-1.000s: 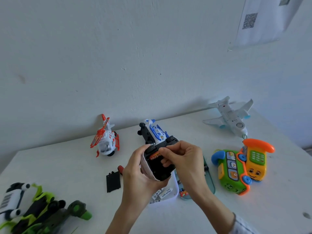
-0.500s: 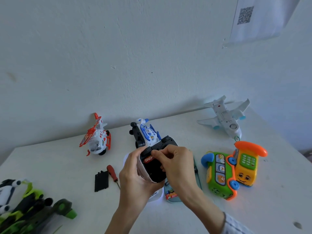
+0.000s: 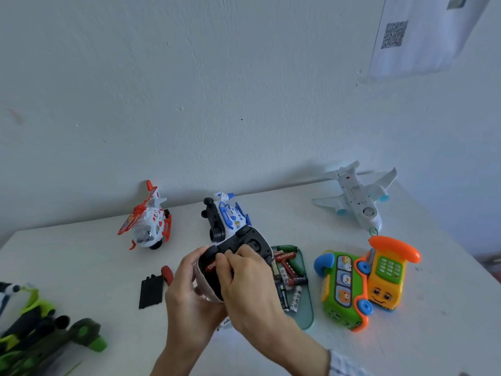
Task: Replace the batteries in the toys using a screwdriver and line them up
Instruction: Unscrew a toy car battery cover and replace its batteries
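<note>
Above the matte white worktop point(image 3: 81, 256), my left hand point(image 3: 189, 299) cradling a smooth black-bellied plastic toy point(image 3: 244, 240), my right hand point(image 3: 249, 289) pinching a cylindrical red battery point(image 3: 212, 265).

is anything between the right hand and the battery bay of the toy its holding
Nothing visible is. The left hand holds the toy underside up with its cover lying off on the table, and the right hand fingers already pinch a red battery in the open bay.

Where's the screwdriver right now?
In the head view, the red-handled screwdriver lies on the white table, left of centre, between the black battery cover and the left hand, which hides most of it.
</note>
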Motion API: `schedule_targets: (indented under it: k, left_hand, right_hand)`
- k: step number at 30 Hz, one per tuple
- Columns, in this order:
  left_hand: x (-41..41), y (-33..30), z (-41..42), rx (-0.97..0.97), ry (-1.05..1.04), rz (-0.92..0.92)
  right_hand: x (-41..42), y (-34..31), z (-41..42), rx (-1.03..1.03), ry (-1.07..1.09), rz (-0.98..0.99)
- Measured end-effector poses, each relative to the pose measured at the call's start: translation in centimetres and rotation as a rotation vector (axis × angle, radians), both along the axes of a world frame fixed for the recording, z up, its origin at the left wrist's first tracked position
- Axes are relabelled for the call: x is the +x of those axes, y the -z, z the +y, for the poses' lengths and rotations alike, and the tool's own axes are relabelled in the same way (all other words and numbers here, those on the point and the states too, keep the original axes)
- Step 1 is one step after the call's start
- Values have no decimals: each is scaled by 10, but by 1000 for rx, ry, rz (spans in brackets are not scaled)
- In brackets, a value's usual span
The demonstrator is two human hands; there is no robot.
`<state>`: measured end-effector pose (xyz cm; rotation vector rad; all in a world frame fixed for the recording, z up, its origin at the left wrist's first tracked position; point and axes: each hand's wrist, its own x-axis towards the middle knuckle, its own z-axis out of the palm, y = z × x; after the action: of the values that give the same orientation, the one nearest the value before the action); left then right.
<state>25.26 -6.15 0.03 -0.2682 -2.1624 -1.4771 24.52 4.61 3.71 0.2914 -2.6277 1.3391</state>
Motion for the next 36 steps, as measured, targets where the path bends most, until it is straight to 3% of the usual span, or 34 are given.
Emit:
schedule_targets:
  k: [2,4,7,8,11,12,16,30,33,36]
  left_hand:
    - [-1,0,-3,-54,-6,7]
    - [-1,0,-5,-146,-12,21]
    - [-3,7,-10,-181,-24,8]
    - [-3,10,-11,-161,-33,-11]
    - [-3,23,-13,-120,-68,-74]
    - [-3,24,-13,-106,-71,-91]
    - [-3,24,-11,-104,-33,-102]
    - [-2,21,-16,-96,-112,-116]
    - [-3,21,-16,-80,-119,-108]
    - [-7,18,-15,-79,-114,-86]
  right_hand:
    - [-9,-4,14,-120,-84,-137]
    - [-22,-6,34,-374,-149,-297]
    - [-48,4,67,-605,-21,-364]
    - [-59,11,78,-493,61,-329]
    - [-89,37,107,327,128,-203]
    - [-95,47,112,490,88,-208]
    - [-102,67,117,788,-83,-202]
    - [-114,69,109,1101,-293,-61]
    - [-113,65,112,1046,-282,-56]
    - [-109,47,119,813,-208,-115]
